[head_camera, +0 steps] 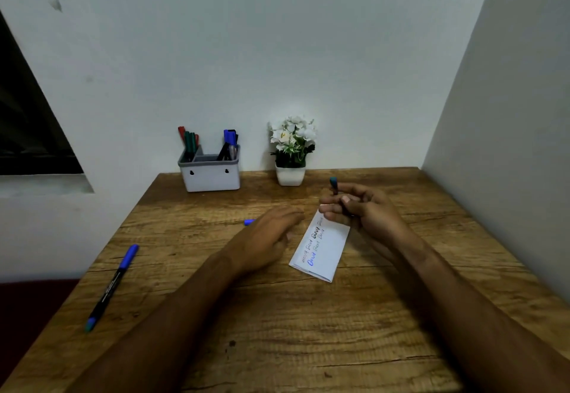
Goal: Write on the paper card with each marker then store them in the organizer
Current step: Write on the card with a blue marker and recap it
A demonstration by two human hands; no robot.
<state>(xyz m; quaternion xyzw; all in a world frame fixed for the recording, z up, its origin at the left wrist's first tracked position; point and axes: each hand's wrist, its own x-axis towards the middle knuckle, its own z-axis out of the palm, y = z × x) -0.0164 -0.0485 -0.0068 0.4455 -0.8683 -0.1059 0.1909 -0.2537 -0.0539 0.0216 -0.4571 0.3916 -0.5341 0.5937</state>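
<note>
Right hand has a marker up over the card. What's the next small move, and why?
Probably carry it to the organizer and drop it in. The right hand grips the marker above the paper card, which already bears several written lines; the left hand rests beside it.

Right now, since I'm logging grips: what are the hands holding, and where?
The right hand grips a marker around its lower barrel, its teal end sticking up. The left hand holds nothing.

Left hand flat, fingers relaxed, right hand raised, fingers curled in a grip
</note>
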